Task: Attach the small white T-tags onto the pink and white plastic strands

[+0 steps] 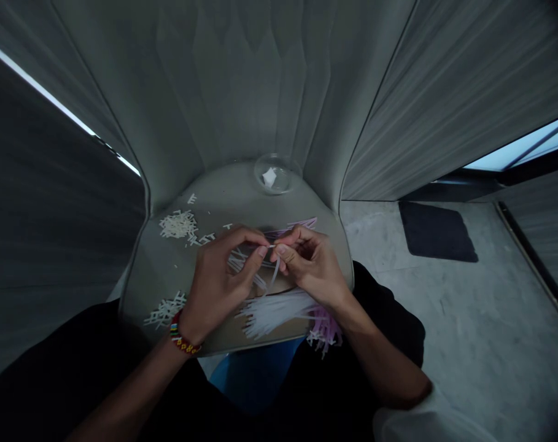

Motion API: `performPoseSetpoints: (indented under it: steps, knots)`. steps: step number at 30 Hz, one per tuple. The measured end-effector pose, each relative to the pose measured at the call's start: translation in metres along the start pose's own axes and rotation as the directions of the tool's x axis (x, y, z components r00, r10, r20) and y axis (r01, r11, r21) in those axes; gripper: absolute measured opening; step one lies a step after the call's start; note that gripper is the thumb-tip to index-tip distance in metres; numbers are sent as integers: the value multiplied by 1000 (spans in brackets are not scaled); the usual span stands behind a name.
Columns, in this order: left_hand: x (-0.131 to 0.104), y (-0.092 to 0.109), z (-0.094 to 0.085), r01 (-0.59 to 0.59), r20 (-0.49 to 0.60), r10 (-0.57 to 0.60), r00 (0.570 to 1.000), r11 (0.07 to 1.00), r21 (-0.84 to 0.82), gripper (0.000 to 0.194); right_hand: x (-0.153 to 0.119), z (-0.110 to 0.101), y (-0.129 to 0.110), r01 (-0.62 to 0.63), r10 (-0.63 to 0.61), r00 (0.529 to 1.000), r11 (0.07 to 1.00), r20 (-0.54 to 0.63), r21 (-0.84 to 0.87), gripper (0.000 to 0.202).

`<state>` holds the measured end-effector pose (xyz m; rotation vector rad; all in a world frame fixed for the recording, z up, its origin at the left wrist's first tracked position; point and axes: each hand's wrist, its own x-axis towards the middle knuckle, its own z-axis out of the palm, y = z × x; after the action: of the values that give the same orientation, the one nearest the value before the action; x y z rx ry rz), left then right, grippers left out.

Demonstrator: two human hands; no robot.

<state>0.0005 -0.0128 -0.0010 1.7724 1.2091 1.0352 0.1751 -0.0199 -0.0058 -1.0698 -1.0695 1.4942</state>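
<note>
Head view: my left hand (pixel 226 273), thumb and fingertip nearly together, is pinching a small white piece (pixel 272 246) beside the white strip (pixel 275 275) my right hand (pixel 314 265) is gripping in closed fingertips, apparently for precision; more strips (pixel 281 312) are lying between my wrists, seemingly for easy reach.

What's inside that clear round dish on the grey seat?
A small, angular white piece lies in the clear round dish; the patch of dish beneath it is covered.
</note>
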Motion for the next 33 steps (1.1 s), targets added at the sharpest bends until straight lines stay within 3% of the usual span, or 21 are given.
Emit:
performPoseSetpoints:
  steps: [7, 33]
  knots:
    - [-3, -3, 0, -4, 9, 5, 1000, 999, -44, 5, 0, 0, 1, 3, -4, 1000, 1000, 29, 6, 37]
    - [-5, 2, 1, -34, -30, 39, 999, 990, 139, 9, -3, -1, 1, 13, -13, 1000, 996, 5, -83, 33]
